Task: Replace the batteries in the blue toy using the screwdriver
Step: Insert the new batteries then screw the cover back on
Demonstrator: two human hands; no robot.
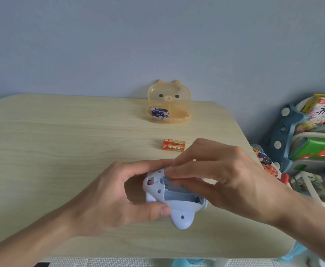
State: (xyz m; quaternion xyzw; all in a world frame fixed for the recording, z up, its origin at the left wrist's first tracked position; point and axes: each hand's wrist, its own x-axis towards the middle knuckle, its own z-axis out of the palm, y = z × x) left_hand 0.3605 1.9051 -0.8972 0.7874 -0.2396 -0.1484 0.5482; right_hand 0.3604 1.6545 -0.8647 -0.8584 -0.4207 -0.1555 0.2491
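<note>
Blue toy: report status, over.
Left hand grips blue toy, compartment open. Right hand fingers at compartment, contents hidden. Orange batteries on table. No screwdriver seen.

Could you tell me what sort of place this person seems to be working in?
Probably a child's room or play area at home: a small wooden table against a plain wall, a bear-shaped plastic box holding batteries, and a toy and book rack crammed with picture books on the right.

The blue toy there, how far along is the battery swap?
Done: the blue toy has its battery bay open and two orange batteries lie on the table. In hand: the left hand steadies it while the right hand works inside. Left: blue batteries wait in the bear box; no cover or screwdriver shows.
</note>
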